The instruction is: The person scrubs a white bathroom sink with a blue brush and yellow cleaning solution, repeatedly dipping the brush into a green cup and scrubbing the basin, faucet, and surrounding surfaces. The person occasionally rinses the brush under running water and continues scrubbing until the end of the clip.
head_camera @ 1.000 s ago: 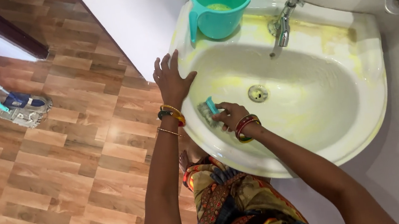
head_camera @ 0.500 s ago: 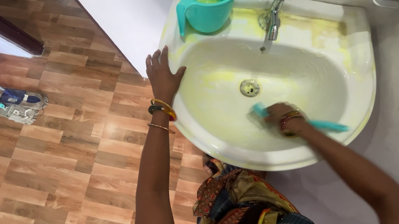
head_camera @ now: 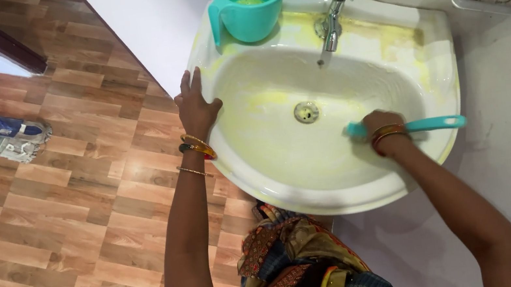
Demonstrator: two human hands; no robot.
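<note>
Right hand (head_camera: 381,127) grips a teal brush (head_camera: 427,124) inside the yellow-smeared sink (head_camera: 439,40) (left hand (head_camera: 195,108) flat, unclenched, on its rim).

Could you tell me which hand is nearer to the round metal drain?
Right. The right hand scrubs inside the basin just beside the round metal drain; the left hand rests farther off, on the rim.
</note>
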